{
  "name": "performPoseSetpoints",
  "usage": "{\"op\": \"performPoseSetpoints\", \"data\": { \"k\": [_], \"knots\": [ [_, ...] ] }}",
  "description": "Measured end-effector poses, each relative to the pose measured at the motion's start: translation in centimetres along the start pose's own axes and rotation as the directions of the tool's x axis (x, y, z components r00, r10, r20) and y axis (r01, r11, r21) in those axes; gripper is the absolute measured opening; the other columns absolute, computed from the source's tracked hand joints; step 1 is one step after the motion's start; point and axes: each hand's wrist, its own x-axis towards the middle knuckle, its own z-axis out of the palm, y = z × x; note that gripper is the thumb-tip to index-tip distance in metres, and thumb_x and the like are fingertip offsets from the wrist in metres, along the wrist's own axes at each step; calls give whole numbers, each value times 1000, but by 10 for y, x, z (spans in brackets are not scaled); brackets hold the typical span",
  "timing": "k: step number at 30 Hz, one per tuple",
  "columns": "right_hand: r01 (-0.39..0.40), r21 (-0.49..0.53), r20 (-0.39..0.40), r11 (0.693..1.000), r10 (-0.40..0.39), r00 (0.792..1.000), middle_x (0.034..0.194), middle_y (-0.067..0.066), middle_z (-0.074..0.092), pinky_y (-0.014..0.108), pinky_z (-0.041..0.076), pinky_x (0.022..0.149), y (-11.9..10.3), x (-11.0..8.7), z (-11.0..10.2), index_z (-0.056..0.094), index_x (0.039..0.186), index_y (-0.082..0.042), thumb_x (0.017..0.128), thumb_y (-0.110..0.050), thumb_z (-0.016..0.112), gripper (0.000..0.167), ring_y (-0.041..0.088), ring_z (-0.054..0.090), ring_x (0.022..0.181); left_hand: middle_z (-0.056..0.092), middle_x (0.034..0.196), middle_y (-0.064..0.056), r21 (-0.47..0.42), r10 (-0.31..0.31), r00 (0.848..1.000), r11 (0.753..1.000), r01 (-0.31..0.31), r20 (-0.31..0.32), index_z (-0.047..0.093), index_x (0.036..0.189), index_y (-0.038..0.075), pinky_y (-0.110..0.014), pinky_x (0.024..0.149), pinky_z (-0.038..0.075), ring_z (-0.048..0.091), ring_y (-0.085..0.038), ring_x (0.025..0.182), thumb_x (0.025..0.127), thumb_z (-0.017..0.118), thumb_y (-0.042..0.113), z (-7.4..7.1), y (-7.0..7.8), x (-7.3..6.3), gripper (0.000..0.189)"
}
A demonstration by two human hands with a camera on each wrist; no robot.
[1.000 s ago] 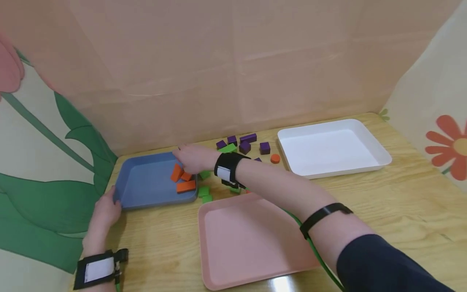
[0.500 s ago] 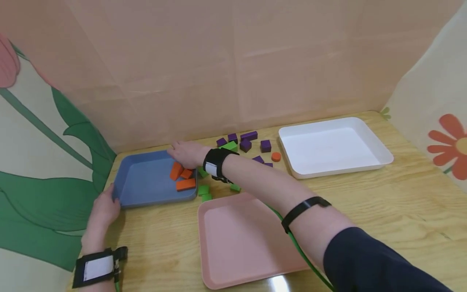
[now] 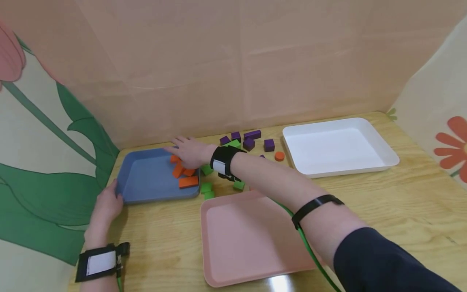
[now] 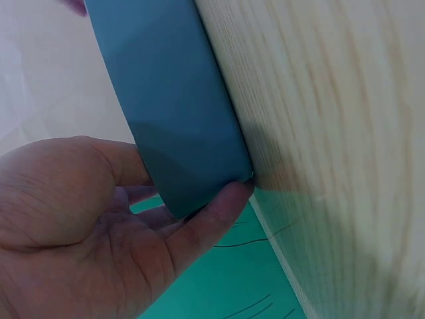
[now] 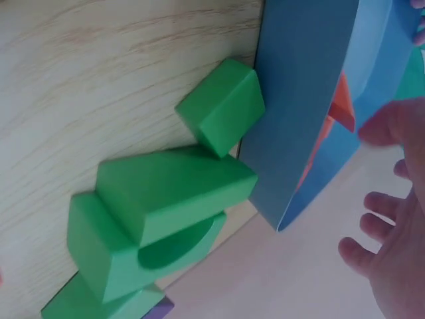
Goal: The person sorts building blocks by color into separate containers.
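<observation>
My left hand (image 3: 108, 202) grips the near-left corner of a blue tray (image 3: 146, 199); in the left wrist view its thumb and fingers (image 4: 219, 209) bracket the tray's corner. Over the tray's far-right corner is my right hand (image 3: 192, 152), fingers spread and holding nothing. Just beneath it, several orange blocks (image 3: 188, 182) lie at the tray's right end, partly covered by the hand. The right wrist view has the open right hand (image 5: 398, 219) beside the tray wall (image 5: 299, 100), with orange showing inside.
Green blocks (image 3: 206, 187) lie right of the blue tray, with purple blocks (image 3: 249, 144) behind. An orange disc (image 3: 279, 156) sits by a white tray (image 3: 339, 148) at the back right. A pink tray (image 3: 255, 239) stands in front, under the right forearm.
The right hand has moved slightly toward the back, and its fingers have spread. Another orange block now shows beneath it in the blue tray. The left hand keeps its grip on the corner.
</observation>
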Motion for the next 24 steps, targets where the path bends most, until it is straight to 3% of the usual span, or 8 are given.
{"op": "performPoseSetpoints", "data": {
  "k": [9,14,24],
  "knots": [
    [60,46,-23,997,-59,998,148,11,1,47,11,105,17,-39,8,5,144,-20,88,-55,37,73,28,0,134,26,125,-43,7,8,1000,1000,-8,9,18,131,-19,-60,91,26,27,-56,111,87,35,1,0,-2,1,52],
    [83,30,-43,996,-82,996,147,12,4,48,11,105,31,-65,18,7,144,-18,85,-61,35,78,29,2,133,26,125,-43,4,13,1000,1000,-13,0,18,131,-19,-59,91,26,27,-56,111,86,34,1,0,-5,2,51],
    [91,102,-32,991,-88,996,147,11,6,52,10,103,60,-133,36,11,144,-18,82,-65,34,81,31,2,133,25,125,-43,4,-1,1000,1000,1,18,17,132,-18,-60,91,26,26,-56,112,87,35,1,0,-6,2,52]
  ]
}}
